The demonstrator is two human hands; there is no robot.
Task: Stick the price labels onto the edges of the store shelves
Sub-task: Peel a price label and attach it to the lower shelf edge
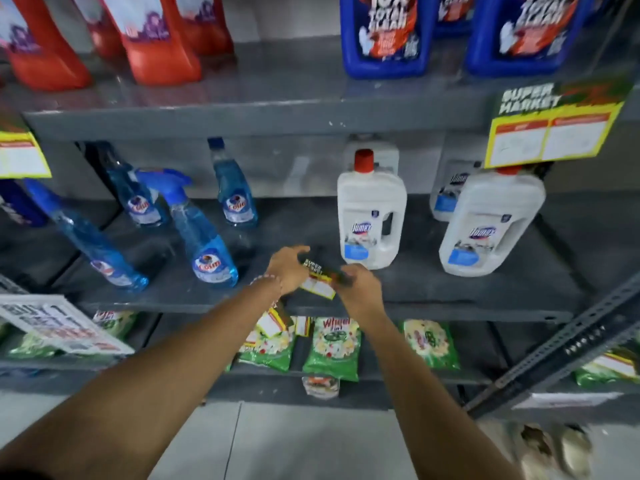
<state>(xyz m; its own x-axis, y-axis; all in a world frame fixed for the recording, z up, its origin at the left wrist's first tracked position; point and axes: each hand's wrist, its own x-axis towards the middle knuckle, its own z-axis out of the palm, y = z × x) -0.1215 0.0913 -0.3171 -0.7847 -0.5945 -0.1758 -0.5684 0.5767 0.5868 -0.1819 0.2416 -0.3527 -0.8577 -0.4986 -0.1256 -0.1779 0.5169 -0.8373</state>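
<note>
A small price label [317, 282], yellow and white with a dark "Super Market" top, is held between both hands just above the front of the middle shelf [450, 308]. My left hand [287, 268] grips its left side. My right hand [356, 285] pinches its right end. More labels [272, 322] hang below my left wrist, and it is unclear what holds them. A larger label [550, 129] of the same design hangs from the upper shelf edge [242, 124] at right, and another [20, 155] hangs at far left.
Blue spray bottles [204, 237] stand left on the middle shelf, white jugs [372, 216] right. Red bottles [152, 46] and blue jugs [384, 32] fill the top shelf. Green detergent packs [334, 344] lie below. A white promo sign [59, 323] is at left, a slotted metal upright [561, 344] at right.
</note>
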